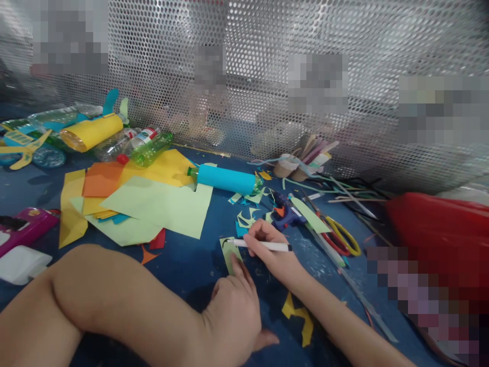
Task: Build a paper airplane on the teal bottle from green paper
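Note:
A small light-green paper strip (pixel 226 250) lies on the blue table with a dark curved line near its top end. My right hand (pixel 272 250) is closed around a white marker (pixel 273 246), its tip at that line. Reaching in from the left, my left hand (pixel 239 311) presses the lower part of the strip with outstretched fingertips, thumb spread aside; it grips nothing. Just beyond the hands are green and blue paper scraps (pixel 248 218) and a dark blue glue gun (pixel 286 214). A bottle wrapped in blue paper (pixel 227 178) lies behind them.
Coloured paper sheets (pixel 164 204) are piled at left, with plastic bottles (pixel 153 149) behind. Scissors (pixel 344 237) and sticks lie at right, near a red bag (pixel 439 234). Yellow scraps (pixel 300 313) sit near my right forearm. A perforated metal screen (pixel 260 66) borders the back.

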A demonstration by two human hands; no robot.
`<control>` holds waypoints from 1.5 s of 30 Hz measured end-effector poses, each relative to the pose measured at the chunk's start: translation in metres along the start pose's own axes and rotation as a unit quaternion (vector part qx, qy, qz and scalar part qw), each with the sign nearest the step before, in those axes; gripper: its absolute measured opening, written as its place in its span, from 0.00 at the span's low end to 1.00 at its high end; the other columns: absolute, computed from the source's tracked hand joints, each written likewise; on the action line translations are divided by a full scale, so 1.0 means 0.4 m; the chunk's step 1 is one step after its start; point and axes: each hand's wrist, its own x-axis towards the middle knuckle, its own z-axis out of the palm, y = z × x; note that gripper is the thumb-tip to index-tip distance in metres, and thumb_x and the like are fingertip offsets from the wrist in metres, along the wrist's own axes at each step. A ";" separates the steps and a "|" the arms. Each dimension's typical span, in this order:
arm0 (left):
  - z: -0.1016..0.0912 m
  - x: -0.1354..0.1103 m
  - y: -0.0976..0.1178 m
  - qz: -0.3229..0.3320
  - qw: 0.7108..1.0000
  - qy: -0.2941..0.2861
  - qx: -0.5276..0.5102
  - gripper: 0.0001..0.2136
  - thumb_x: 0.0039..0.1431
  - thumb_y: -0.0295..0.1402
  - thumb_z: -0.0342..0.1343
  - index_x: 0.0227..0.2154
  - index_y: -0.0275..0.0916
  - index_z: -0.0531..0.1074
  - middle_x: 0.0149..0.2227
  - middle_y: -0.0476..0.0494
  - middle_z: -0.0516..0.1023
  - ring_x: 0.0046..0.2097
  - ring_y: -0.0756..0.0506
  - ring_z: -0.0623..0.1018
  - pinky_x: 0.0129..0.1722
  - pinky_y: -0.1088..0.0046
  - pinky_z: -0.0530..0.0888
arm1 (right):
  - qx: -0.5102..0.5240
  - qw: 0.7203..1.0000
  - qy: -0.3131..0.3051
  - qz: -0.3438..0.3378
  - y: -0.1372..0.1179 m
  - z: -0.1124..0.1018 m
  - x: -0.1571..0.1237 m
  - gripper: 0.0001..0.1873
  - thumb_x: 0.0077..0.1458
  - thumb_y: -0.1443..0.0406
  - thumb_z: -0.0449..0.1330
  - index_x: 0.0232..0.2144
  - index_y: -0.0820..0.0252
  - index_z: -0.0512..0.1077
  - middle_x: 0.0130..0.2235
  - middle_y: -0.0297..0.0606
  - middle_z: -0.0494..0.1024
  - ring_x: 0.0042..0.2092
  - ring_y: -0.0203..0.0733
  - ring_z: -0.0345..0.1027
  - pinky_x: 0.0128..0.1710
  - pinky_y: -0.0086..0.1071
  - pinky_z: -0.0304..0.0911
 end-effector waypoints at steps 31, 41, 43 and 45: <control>0.004 -0.004 -0.003 -0.007 1.000 0.022 -0.021 0.44 0.50 0.60 0.45 0.53 0.19 0.63 0.44 0.13 0.72 0.25 0.42 0.73 0.18 0.71 0.64 | 0.024 0.999 0.014 0.031 0.000 0.003 0.003 0.16 0.50 0.57 0.60 0.21 0.56 0.58 0.15 0.26 0.64 0.19 0.32 0.54 0.21 0.27 0.50; -0.046 0.006 -0.053 0.003 0.994 0.102 -0.028 0.25 0.58 0.42 0.51 0.48 0.22 0.68 0.36 0.26 0.75 0.28 0.43 0.74 0.21 0.71 0.65 | 0.065 0.964 0.250 -0.054 -0.014 -0.048 0.021 0.10 0.54 0.58 0.58 0.27 0.55 0.62 0.18 0.25 0.61 0.22 0.31 0.52 0.22 0.27 0.48; -0.075 0.027 -0.095 0.074 0.989 0.119 -0.052 0.14 0.60 0.34 0.47 0.40 0.28 0.71 0.33 0.33 0.74 0.31 0.43 0.74 0.23 0.72 0.66 | 0.097 0.956 0.267 -0.076 -0.024 -0.063 0.029 0.11 0.54 0.59 0.57 0.25 0.56 0.62 0.19 0.26 0.61 0.22 0.32 0.52 0.21 0.27 0.48; -0.106 0.069 -0.154 0.137 0.976 0.109 -0.127 0.11 0.59 0.31 0.44 0.36 0.31 0.70 0.32 0.38 0.73 0.32 0.44 0.73 0.26 0.70 0.67 | 0.126 0.948 0.280 -0.085 -0.031 -0.077 0.036 0.12 0.55 0.59 0.55 0.23 0.56 0.60 0.19 0.27 0.60 0.21 0.32 0.53 0.20 0.28 0.48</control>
